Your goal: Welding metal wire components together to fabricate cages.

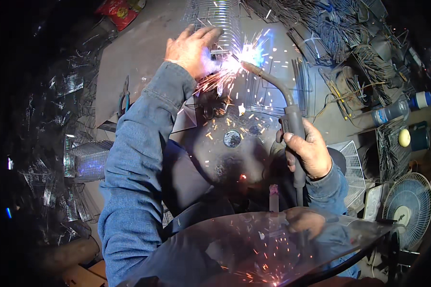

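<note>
My right hand (312, 149) is wrapped around the handle of a welding torch (294, 122). The torch's bent neck points up and left, and its tip meets a bright white-blue arc with sparks flying out. At the arc lies the near end of a curved wire rack (225, 26), made of many parallel thin rods. Just left of the arc, my left hand (192, 51) grips the rack's edge with bent fingers; glare hides the thumb. A tinted welding shield (268, 244) covers the lower part of the view and reflects sparks.
Pliers (124, 98) lie on the metal table's (129, 62) left side. Loose wire frames (266, 95) rest right of the arc. Bundles of rods (340, 33) fill the far right. Wire baskets (88, 160) stand at left, a fan (408, 210) at lower right, a bottle (391, 114) at right.
</note>
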{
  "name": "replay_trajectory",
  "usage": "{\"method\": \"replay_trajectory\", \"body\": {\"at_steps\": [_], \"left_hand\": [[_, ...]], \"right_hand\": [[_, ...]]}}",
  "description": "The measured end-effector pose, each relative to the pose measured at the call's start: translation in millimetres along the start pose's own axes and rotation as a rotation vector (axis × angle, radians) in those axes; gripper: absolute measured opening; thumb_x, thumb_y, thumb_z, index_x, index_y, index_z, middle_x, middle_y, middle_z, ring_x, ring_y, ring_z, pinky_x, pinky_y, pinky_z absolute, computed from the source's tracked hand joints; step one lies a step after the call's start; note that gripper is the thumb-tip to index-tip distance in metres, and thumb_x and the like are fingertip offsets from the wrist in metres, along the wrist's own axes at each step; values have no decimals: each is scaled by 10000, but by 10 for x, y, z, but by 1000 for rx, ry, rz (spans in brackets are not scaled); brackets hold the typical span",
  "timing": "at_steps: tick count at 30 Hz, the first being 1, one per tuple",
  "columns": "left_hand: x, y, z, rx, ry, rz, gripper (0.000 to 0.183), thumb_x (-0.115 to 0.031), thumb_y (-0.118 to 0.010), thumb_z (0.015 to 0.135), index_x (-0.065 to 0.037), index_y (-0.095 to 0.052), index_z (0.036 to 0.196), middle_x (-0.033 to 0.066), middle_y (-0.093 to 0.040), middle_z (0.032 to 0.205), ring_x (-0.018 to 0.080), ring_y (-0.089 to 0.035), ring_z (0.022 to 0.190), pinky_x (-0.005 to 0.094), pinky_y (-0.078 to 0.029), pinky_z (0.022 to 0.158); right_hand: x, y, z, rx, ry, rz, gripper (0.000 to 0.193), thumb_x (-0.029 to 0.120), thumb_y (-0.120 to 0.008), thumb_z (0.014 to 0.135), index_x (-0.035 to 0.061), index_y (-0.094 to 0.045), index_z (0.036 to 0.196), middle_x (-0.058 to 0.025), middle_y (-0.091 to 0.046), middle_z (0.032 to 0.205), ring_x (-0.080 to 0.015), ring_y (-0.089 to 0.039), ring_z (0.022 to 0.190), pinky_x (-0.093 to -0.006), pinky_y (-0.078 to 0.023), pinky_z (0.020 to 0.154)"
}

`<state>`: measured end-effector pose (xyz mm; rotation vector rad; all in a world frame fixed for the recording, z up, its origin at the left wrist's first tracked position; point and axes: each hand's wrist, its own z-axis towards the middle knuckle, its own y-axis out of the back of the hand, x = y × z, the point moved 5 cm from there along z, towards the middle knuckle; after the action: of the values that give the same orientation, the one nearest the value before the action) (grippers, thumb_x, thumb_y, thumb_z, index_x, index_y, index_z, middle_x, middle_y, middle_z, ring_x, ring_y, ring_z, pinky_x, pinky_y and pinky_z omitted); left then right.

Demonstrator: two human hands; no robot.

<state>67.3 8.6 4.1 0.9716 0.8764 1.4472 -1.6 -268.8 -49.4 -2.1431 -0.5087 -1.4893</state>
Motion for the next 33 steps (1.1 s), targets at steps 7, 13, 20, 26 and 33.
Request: {"method": "replay_trajectory", "body": {"at_steps": [7, 13, 20, 26, 33], "left_hand": [[-84, 23, 38, -30, 23, -38, 818, -612, -714, 598, -228, -480, 1281, -20, -477, 1339, 332, -391, 1268, 616, -371, 913], [-510, 177, 284, 370, -60, 77, 959, -567, -743, 593, -205, -329, 1378, 72, -382, 1399, 374, -404, 1247, 609, -386, 907], [-500, -171, 877, 147, -549, -20, 1026, -365, -824, 576, -309, -242, 1419, 64, -400, 1376, 323, -401, 1239, 524, -380, 955], [-816, -230, 1345, 220, -310, 169, 750, -456, -776, 614, -329, -453, 1279, 67, -546, 1140, 320, -551, 1009, 445, -499, 819], [-845, -327, 1578, 305, -211, 185, 654, -419, -738, 697, -281, -472, 1278, 80, -540, 1165, 313, -548, 1061, 420, -495, 850]], "right_hand": [[143, 210, 12, -55, 110, 53, 399, 137, -586, 787, -39, -457, 1120, -132, -577, 930, -112, -498, 452, -227, -447, 389], [496, 485, 470, -206, 315, 283, 232, 169, -588, 823, 14, -517, 979, -17, -481, 606, -79, -434, 432, -217, -390, 382], [-38, 569, 932, -283, 251, 499, 204, 112, -550, 823, 0, -510, 989, -81, -578, 822, -86, -454, 487, -226, -400, 376], [143, 620, 1069, -326, 276, 398, 174, 120, -543, 828, 18, -496, 962, -40, -510, 650, -86, -443, 455, -238, -386, 373], [65, 454, 1131, -314, 235, 249, 156, 126, -575, 830, 66, -518, 962, 1, -501, 659, -73, -449, 485, -234, -381, 411]]}}
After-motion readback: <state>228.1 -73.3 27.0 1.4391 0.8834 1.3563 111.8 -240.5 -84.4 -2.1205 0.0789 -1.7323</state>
